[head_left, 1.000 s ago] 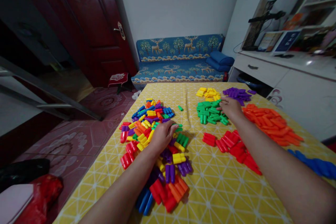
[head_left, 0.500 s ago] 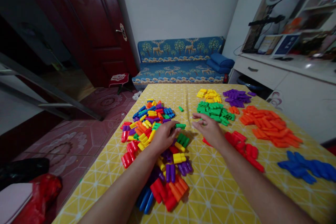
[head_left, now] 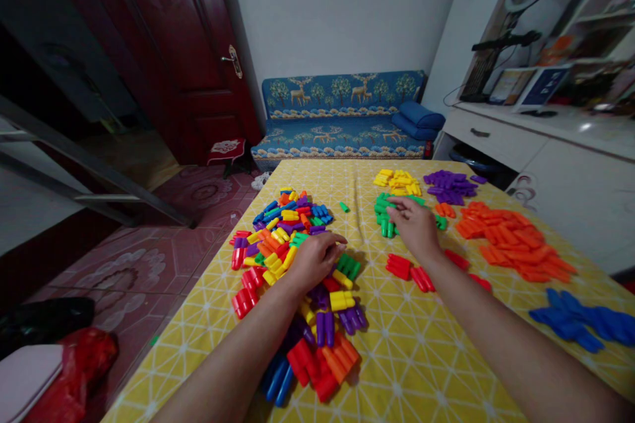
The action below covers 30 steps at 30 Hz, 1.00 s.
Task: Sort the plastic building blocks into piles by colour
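My left hand hovers over a mixed pile of plastic building blocks in several colours, its index finger and thumb apart and nothing visible between them. Farther right, my right hand reaches to the heap of green blocks. Its thumb and fingertips close around a green block at the heap's left part; the hand covers some of the heap. Red blocks lie below my right wrist. A lone small green block rests between the mixed pile and the green heap.
Sorted heaps of yellow, purple, orange and blue blocks lie on the right of the yellow tablecloth. Beyond the table stands a blue patterned sofa; a white cabinet is at the right.
The green block that was in my left hand is gone from it. My right hand has moved forward and right from the table's middle to the green heap, uncovering red blocks.
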{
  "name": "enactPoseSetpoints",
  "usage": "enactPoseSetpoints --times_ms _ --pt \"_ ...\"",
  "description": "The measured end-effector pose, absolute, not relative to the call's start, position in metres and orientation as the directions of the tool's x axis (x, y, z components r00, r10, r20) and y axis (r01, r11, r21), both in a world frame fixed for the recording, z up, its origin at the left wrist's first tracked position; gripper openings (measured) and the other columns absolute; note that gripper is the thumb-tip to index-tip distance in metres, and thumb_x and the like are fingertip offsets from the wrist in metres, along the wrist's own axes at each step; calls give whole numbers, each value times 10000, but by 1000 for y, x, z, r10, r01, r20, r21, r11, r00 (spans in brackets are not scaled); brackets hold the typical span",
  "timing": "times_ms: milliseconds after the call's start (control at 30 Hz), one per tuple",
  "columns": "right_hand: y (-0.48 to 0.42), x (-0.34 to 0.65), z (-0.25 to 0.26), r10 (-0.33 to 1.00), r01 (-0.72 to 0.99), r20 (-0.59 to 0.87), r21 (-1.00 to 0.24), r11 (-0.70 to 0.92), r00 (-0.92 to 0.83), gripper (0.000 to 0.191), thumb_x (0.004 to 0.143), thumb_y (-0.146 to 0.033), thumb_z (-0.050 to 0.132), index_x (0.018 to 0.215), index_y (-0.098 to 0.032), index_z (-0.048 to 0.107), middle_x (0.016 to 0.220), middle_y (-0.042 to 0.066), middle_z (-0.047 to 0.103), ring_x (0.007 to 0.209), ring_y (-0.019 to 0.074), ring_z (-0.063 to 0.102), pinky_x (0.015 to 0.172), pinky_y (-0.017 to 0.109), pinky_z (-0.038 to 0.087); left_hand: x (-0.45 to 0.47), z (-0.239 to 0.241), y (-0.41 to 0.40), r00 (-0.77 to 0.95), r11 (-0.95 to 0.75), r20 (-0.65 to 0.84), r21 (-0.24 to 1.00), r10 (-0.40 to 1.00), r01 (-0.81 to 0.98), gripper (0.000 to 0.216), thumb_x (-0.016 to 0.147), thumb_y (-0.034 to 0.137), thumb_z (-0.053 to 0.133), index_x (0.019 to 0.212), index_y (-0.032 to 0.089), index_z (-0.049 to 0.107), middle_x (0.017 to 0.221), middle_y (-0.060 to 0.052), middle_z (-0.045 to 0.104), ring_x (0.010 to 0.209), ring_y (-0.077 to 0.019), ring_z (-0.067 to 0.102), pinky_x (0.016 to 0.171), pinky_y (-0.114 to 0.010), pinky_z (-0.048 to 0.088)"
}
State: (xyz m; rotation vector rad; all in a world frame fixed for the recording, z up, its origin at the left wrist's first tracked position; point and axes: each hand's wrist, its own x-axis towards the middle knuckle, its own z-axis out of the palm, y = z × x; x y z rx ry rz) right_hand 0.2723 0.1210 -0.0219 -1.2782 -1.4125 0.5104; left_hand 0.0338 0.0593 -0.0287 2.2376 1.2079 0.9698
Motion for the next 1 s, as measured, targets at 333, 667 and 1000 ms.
enactPoseSetpoints --times_ms 333,667,1000 --pt "104 274 -28 864 401 434 -861 314 255 294 768 -327 600 1009 -173 668 983 99 687 669 174 663 547 291 536 35 -26 59 404 -557 385 615 830 558 211 925 247 499 892 173 694 837 -66 709 763 -166 642 673 -243 447" --pt "41 188 -68 977 94 211 -973 209 11 193 819 -354 595 931 -225 683 856 38 724 708 184 662 594 295 534 25 -12 37 43 -541 628 630 777 557 388 975 375 422 781 157 678 603 -24 599 565 -125 563 582 -237 431" --pt "43 191 -70 943 213 332 -922 322 14 139 803 -192 552 851 -241 672 823 24 690 778 189 637 718 318 515 54 32 111 292 -418 313 792 904 446 258 859 214 550 1075 142 672 930 -73 701 700 -141 656 623 -239 527"
